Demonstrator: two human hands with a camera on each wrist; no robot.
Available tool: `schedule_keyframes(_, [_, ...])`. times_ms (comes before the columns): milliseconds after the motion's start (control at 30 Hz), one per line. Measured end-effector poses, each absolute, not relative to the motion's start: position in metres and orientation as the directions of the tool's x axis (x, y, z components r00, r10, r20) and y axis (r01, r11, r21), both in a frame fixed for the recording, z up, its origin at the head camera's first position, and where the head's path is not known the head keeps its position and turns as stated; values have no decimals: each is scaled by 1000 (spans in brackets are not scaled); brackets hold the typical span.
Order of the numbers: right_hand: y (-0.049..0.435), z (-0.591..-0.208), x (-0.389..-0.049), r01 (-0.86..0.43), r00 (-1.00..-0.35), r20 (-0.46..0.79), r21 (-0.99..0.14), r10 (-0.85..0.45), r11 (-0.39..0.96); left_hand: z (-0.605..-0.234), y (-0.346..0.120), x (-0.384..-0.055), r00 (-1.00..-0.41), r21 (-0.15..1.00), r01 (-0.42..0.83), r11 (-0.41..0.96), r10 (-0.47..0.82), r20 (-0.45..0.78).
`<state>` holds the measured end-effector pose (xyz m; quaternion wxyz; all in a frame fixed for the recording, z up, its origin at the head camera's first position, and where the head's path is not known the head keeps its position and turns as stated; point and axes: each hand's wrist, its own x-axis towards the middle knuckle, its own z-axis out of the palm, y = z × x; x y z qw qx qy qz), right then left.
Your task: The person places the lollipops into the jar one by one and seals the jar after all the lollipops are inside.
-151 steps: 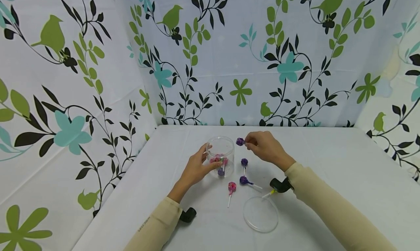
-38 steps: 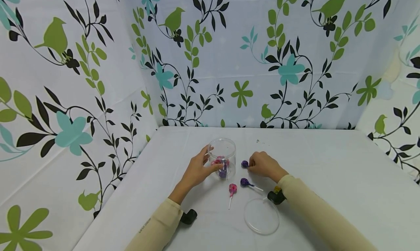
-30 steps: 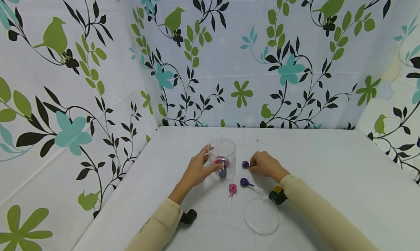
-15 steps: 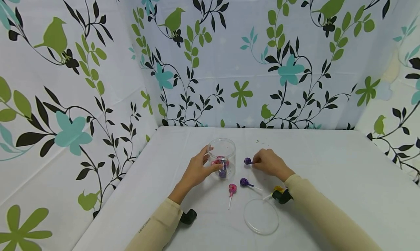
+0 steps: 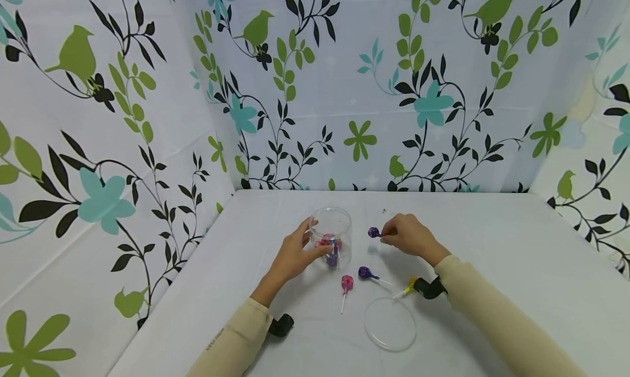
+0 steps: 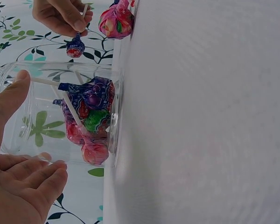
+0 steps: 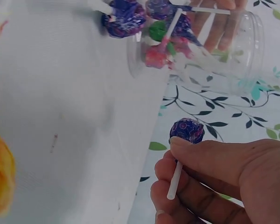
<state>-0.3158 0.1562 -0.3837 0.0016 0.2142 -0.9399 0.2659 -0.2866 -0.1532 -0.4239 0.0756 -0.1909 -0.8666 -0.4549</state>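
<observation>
My left hand (image 5: 293,254) holds a clear plastic jar (image 5: 339,224) upright on the table, thumb and fingers round its wall. Several pink, purple and green wrapped lollipops (image 6: 95,100) lie at the jar's bottom. To the right of the jar, my right hand (image 5: 408,236) pinches a purple lollipop (image 5: 374,232) by its white stick, just below the wrapped head, raised over the table. Nearer me on the table lie a second purple lollipop (image 5: 365,273) and a pink lollipop (image 5: 347,283). A yellow lollipop (image 5: 411,285) lies partly hidden behind the right wrist camera.
A round clear lid (image 5: 390,324) lies flat on the white table (image 5: 482,240), right of the pink lollipop. A patterned curtain (image 5: 305,92) hangs behind the table and along both sides. Black wrist cameras stick out from both cuffs.
Earlier, the right hand held a purple lollipop beside the jar rim; it then took the nearer one off the table and has lifted it up and rightward. The left hand keeps its hold.
</observation>
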Motion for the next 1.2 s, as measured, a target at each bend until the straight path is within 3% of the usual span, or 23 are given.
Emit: schedule_keyframes(1200, [129,-326,-308,-542,-837,270,-517,-476,662,-422,-152,-285,-929,762,369,533,244,279])
